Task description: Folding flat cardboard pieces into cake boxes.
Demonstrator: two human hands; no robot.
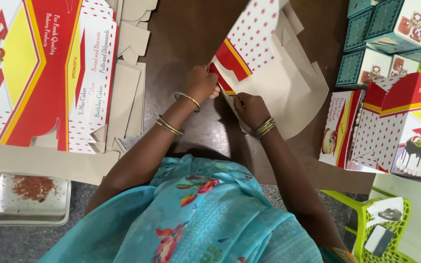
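I see both hands on one flat cake-box blank (269, 63), red and white with dots, lying on the brown table (186, 29). Left hand (201, 84) closed on its lower red edge; right hand (250, 109) pinching the same edge just beside it. Stack of flat printed blanks (45, 68) to the left, folded cake boxes (405, 126) right, steel tray (25, 198) near left.

View: single head camera, above the person.
Direction: straight down onto the brown table (186, 29).
Range: close; forearms and hands fill the centre.
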